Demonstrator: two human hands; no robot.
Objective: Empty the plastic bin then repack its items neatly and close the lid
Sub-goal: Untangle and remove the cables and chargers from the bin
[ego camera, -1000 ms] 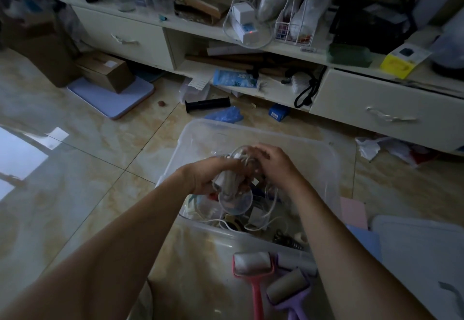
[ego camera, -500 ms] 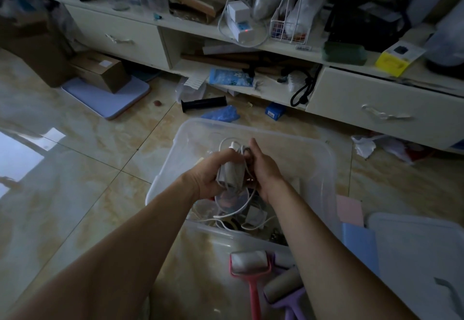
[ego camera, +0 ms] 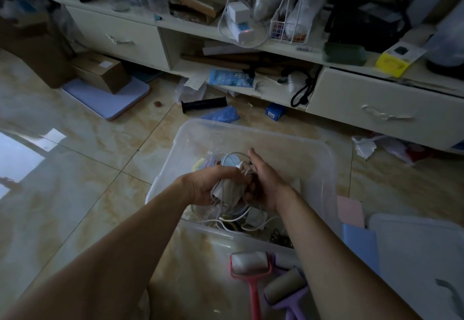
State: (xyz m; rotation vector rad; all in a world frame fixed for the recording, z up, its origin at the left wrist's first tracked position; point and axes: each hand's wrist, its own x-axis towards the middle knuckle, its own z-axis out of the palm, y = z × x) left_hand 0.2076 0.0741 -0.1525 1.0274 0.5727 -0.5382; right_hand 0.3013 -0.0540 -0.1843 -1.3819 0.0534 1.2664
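Left hand (ego camera: 203, 189) fingers curl around a charger (ego camera: 229, 190) with tangled white cord (ego camera: 234, 155); right hand (ego camera: 263, 181) lies flat-fingered alongside; both above the clear bin (ego camera: 324, 169); light, floppy, likely snagging; best held by the plug body.

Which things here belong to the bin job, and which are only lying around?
Job: clear bin; charger with white cable, in left hand, right hand beside it; lid; lint rollers.
Lying about: cardboard box; black tube; crumpled paper.

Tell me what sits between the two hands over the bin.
In the head view, a charger bundle wrapped in white cable, gripped by the left hand, right hand against it.
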